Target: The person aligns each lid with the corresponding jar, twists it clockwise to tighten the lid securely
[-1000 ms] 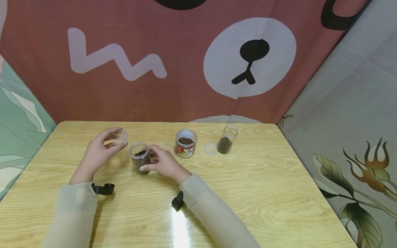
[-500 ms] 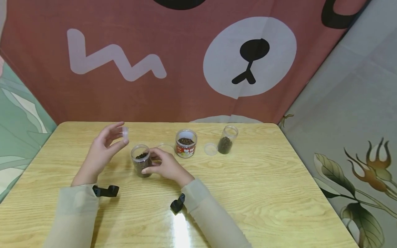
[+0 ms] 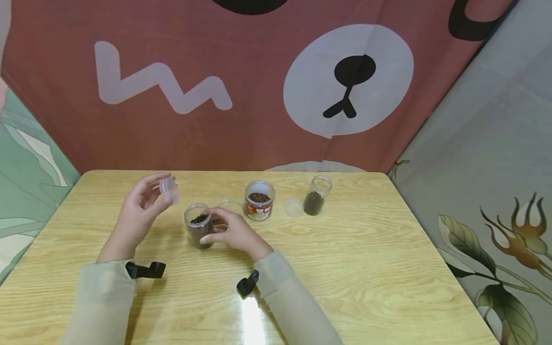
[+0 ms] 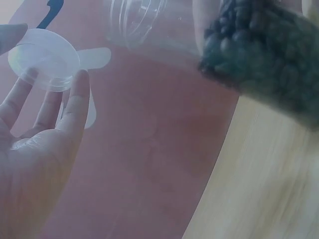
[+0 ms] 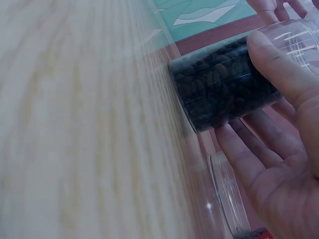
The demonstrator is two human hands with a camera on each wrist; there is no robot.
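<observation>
My left hand [image 3: 135,211] pinches a clear plastic lid [image 3: 169,190] by its edge between thumb and fingers. It holds the lid tilted, above and left of a clear jar [image 3: 200,235]. Dark coffee beans [image 5: 214,84] fill the jar's lower part, and its mouth is uncovered. The right hand [image 3: 235,233] grips this jar from the right side, thumb on the near wall and fingers round the far one. In the right wrist view the jar's base is close to the wooden table. The left wrist view shows several fingertips under the lid [image 4: 45,57].
Behind the right hand, a clear lid [image 3: 231,207] lies on the table [image 3: 366,268]. A red-labelled jar [image 3: 258,208] of brown pieces stands beside it. Further right are another flat lid [image 3: 294,208] and a taller open jar [image 3: 315,201] with dark contents. A printed cloth [image 3: 250,134] hangs behind.
The left hand has turned the lid through edge-on to a tilted pose. The right hand has shifted the coffee bean jar slightly right and toward me.
</observation>
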